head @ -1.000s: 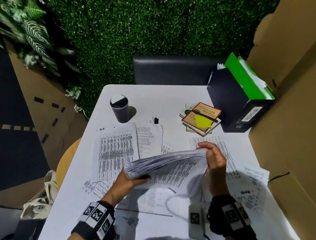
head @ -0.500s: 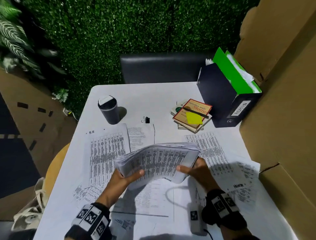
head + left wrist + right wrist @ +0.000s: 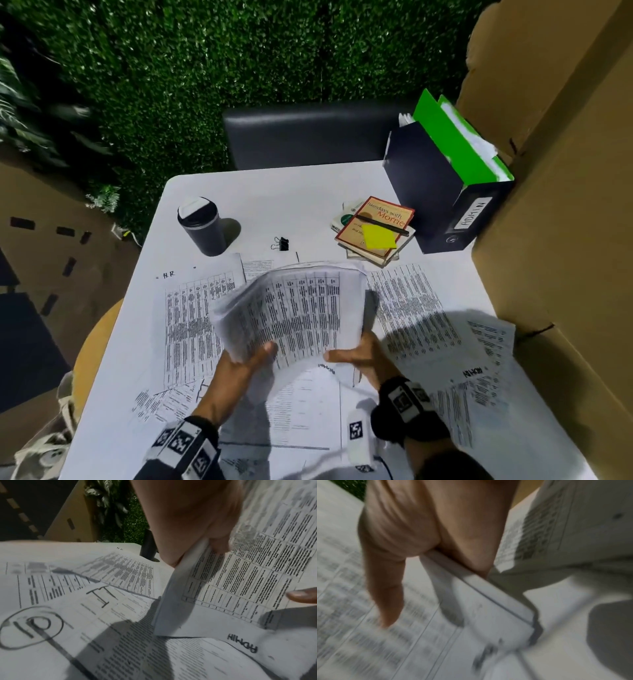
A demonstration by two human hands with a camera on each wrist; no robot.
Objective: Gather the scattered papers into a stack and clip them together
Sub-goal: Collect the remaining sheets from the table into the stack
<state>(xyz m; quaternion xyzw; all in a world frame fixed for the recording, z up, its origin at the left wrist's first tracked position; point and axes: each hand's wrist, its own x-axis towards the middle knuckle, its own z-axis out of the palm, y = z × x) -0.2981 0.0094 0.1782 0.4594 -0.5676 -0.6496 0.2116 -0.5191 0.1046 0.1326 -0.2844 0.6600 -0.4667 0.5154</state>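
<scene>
A thick stack of printed papers (image 3: 298, 308) is lifted above the white table (image 3: 308, 205), its printed face tilted up toward me. My left hand (image 3: 246, 363) grips its near left corner, thumb on top; the stack's edge (image 3: 173, 601) shows in the left wrist view. My right hand (image 3: 359, 356) pinches the near right corner, and the stack's edge (image 3: 479, 596) appears blurred in the right wrist view. Loose printed sheets (image 3: 191, 318) lie scattered on the table beneath and to both sides. A black binder clip (image 3: 281, 243) sits on the table beyond the stack.
A black lidded cup (image 3: 202, 226) stands at the back left. Books (image 3: 375, 228) with a yellow sticky note and pen lie back right, next to a dark file box (image 3: 442, 192) holding green folders. A cardboard wall (image 3: 565, 240) borders the right; a black chair (image 3: 308, 137) sits behind.
The stack has turned from lying nearly flat between my hands to standing tilted with its printed face toward me. My right hand shifted from the stack's far right edge to its near corner.
</scene>
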